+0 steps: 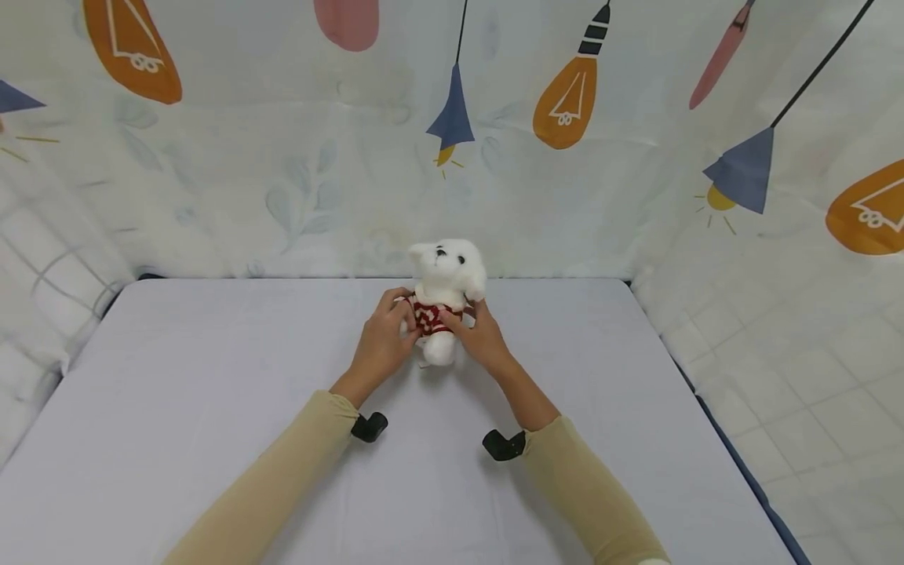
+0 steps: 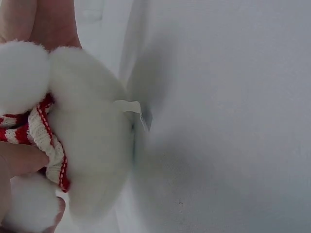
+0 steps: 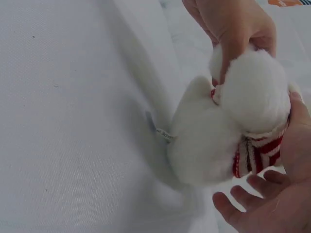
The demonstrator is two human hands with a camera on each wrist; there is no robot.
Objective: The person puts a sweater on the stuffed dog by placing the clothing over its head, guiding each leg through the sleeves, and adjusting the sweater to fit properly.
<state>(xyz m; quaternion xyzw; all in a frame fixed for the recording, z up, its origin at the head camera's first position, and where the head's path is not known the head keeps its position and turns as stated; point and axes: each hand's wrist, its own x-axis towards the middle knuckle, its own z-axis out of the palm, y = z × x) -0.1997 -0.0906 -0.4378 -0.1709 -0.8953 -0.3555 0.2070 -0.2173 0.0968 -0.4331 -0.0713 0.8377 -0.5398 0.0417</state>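
Note:
A white plush dog point(image 1: 446, 271) in a red-and-white knitted sweater point(image 1: 428, 317) is upright near the table's far edge, facing the head camera. My left hand point(image 1: 384, 333) grips its side, with thumb and fingers around a paw and the sweater. On the other side my right hand point(image 1: 486, 339) holds it, thumb on the sweater's front and fingers towards the back. In the right wrist view several of those fingers point(image 3: 228, 206) are spread beside the body. A small white label point(image 2: 129, 106) sticks out from the plush dog's underside, close to the tabletop.
A white-covered table point(image 1: 212, 439) lies under both arms. Behind it hangs a pale curtain point(image 1: 339, 196) printed with lamps and bulbs, which continues along the sides. Dark wrist devices point(image 1: 504, 445) sit under both beige sleeves point(image 1: 586, 486).

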